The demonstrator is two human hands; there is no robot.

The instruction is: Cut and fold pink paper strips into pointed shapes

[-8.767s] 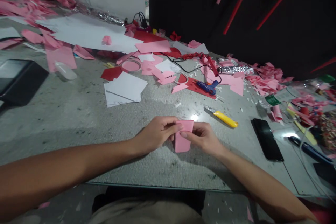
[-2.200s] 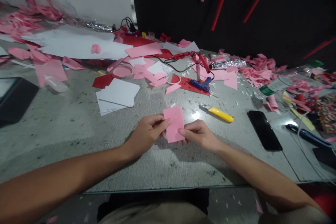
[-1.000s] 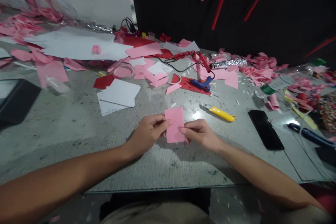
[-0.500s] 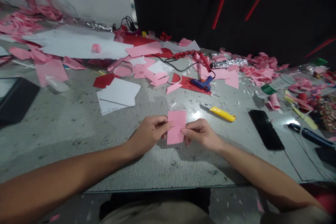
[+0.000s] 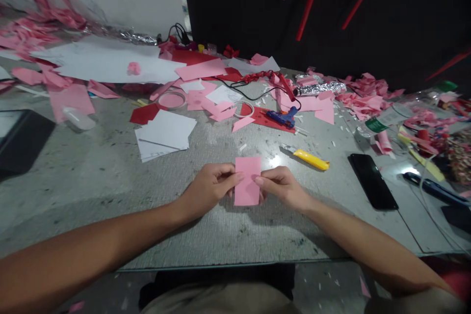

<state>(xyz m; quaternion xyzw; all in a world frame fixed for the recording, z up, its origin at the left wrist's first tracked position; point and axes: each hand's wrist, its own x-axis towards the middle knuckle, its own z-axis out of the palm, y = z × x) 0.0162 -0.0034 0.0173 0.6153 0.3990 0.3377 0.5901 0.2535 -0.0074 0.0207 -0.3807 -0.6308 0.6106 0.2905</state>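
A small rectangular piece of pink paper (image 5: 247,189) is held upright between both hands, near the table's front. My left hand (image 5: 213,184) pinches its left edge, thumb on the near face and fingers behind. On the right edge, my right hand (image 5: 281,186) grips it the same way. The fingers behind the paper are partly hidden. Beyond my right hand lies a yellow utility knife (image 5: 311,159) with its blade out. White paper pieces (image 5: 167,130) lie stacked past my left hand.
A blue glue gun (image 5: 283,117) rests on red paper behind the knife. To the right are a black phone (image 5: 373,181) and a plastic bottle (image 5: 384,120). A dark box (image 5: 27,142) stands at the left. Pink scraps (image 5: 368,95) and a tape roll (image 5: 172,100) clutter the back.
The pink paper has shifted slightly and now faces me more squarely. My right thumb sits a little higher on its edge. Both hands keep their hold.
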